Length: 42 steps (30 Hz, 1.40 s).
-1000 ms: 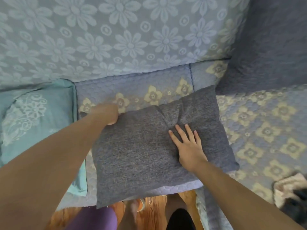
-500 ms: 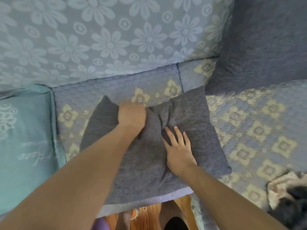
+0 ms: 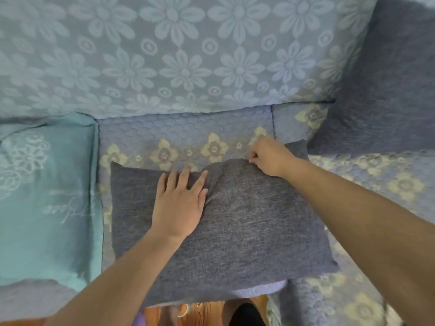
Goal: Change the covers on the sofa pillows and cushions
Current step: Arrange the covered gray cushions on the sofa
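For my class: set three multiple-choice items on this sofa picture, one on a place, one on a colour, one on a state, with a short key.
1. Where does the grey pillow lie?
A. on the floor
B. on the sofa seat
C. on a table

2. What colour is the cushion to the pillow's left?
A. red
B. teal
C. black

3. What is the right hand doing?
A. pinching the pillow's far edge
B. lying flat
C. hanging free

Key: B, quilted seat shows around it; B, plainly teal; A, its fingers curl in a grip at the edge, while the left hand lies flat.
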Each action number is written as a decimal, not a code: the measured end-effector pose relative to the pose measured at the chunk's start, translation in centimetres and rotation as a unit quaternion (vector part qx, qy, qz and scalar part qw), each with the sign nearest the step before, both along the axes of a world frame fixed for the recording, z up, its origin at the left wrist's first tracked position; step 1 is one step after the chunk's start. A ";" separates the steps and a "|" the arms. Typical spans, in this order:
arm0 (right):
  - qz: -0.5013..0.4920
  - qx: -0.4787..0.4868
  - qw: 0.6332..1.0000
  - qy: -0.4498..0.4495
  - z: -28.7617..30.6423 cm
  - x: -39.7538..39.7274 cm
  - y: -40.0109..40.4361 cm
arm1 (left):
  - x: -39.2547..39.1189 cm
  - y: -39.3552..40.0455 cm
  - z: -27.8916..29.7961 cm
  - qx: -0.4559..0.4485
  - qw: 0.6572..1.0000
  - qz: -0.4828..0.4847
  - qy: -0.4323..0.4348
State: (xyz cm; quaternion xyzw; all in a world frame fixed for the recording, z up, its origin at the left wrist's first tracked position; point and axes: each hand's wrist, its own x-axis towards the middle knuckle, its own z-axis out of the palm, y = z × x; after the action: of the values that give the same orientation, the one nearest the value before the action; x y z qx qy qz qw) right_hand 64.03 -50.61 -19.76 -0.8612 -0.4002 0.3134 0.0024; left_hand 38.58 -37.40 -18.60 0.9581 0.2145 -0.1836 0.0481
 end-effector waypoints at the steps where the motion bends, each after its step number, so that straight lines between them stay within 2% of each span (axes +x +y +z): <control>1: -0.014 0.026 0.999 -0.023 0.1 0.2 -0.7 | -0.2 0.1 0.0 -0.004 1.000 0.006 -0.010; 3: -0.077 0.037 0.992 -0.096 -0.3 1.2 -3.0 | -0.9 -0.1 -0.3 -0.005 1.000 0.008 -0.023; 4: -0.105 0.012 0.988 -0.115 -0.6 1.4 -4.2 | -1.3 -0.4 -0.5 -0.007 1.000 0.005 -0.016; 6: -0.136 -0.019 0.984 -0.115 -1.3 0.7 -5.5 | -1.7 -0.5 -0.9 -0.005 1.000 0.007 0.004; 7: -0.140 0.000 0.983 -0.116 -1.4 -0.1 -5.2 | -1.6 -0.3 -1.2 -0.002 1.000 0.017 0.011; 10: -0.090 0.122 0.973 -0.176 -0.2 -3.7 -1.7 | -0.8 0.4 -1.1 0.007 1.000 0.024 0.004; 12: -0.002 0.191 0.966 -0.173 1.2 -6.2 -1.6 | -0.9 0.0 -1.1 0.004 0.999 -0.034 -0.016; 13: 0.035 0.174 0.973 -0.148 1.1 -6.9 -3.3 | -1.1 -0.5 -1.3 -0.003 0.998 -0.062 -0.022; 14: 0.021 0.113 0.986 -0.119 0.4 -6.8 -6.0 | -1.2 -0.8 -1.4 -0.008 0.997 -0.076 -0.022; 15: -0.060 0.020 0.994 -0.091 -0.3 -6.2 -8.9 | -1.2 -1.0 -1.3 -0.010 0.997 -0.076 -0.016; 16: -0.179 -0.079 0.978 -0.074 -0.5 -5.1 -11.2 | -1.3 -1.3 -1.1 -0.009 0.998 -0.069 -0.004; 17: -0.286 -0.146 0.946 -0.043 -0.4 -3.8 -12.2 | -1.3 -1.4 -1.0 -0.008 0.999 -0.052 0.001; 18: -0.327 -0.164 0.931 -0.022 -0.8 -2.6 -12.2 | -1.4 -1.2 -1.1 -0.001 0.999 -0.034 0.012; 19: -0.341 -0.149 0.928 -0.009 -0.6 -2.0 -11.4 | -1.6 -0.9 -1.2 0.001 0.999 -0.024 0.028; 21: -0.399 -0.062 0.915 -0.006 0.0 -1.8 -9.9 | -2.2 -0.3 -1.1 -0.009 0.999 0.016 0.039; 22: -0.455 -0.022 0.890 0.015 0.1 -2.0 -10.1 | -2.6 0.0 -0.7 -0.021 0.997 0.063 0.026; 23: -0.523 0.006 0.850 0.061 0.2 -2.4 -10.6 | -3.1 0.4 -0.2 -0.040 0.989 0.140 0.022; 24: -0.594 0.021 0.796 0.116 0.1 -3.1 -11.5 | -3.7 0.8 0.4 -0.066 0.968 0.241 0.022; 25: -0.654 0.030 0.738 0.166 -0.3 -4.0 -12.5 | -4.4 1.3 1.0 -0.105 0.930 0.351 0.007; 26: -0.689 0.034 0.696 0.199 -0.4 -5.0 -13.2 | -5.3 1.9 1.2 -0.155 0.873 0.462 -0.023; 28: -0.715 0.044 0.661 0.224 -0.2 -6.8 -13.6 | -6.9 3.1 1.3 -0.267 0.741 0.609 -0.096; 29: -0.713 0.046 0.663 0.223 0.7 -7.5 -13.2 | -7.3 3.6 1.9 -0.308 0.694 0.640 -0.117; 30: -0.707 0.060 0.672 0.211 2.0 -7.8 -12.6 | -7.4 4.0 3.0 -0.333 0.668 0.653 -0.132; 31: -0.699 0.090 0.685 0.186 3.7 -7.9 -11.8 | -7.1 4.3 4.3 -0.337 0.656 0.655 -0.163; 36: -0.626 0.359 0.690 0.062 15.0 -3.8 -7.7 | -2.1 6.7 13.6 -0.239 0.628 0.608 -0.423; 38: -0.611 0.394 0.686 0.045 17.5 0.1 -6.0 | 0.7 8.7 16.4 -0.251 0.639 0.559 -0.465; 39: -0.613 0.378 0.691 0.059 17.9 2.4 -5.2 | 2.1 10.0 16.7 -0.256 0.670 0.532 -0.450; 41: -0.613 0.313 0.718 0.104 17.8 5.7 -4.0 | 4.5 12.3 16.9 -0.275 0.751 0.495 -0.340; 42: -0.593 0.264 0.751 0.121 17.5 6.4 -3.7 | 5.4 12.8 16.4 -0.300 0.779 0.477 -0.276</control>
State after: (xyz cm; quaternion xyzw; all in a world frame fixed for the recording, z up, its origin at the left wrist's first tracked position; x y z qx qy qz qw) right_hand 70.43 -54.31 -2.26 -0.8454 0.1275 0.2328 0.4634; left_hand 43.94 -24.62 -2.18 0.6803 0.5553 0.0799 0.4717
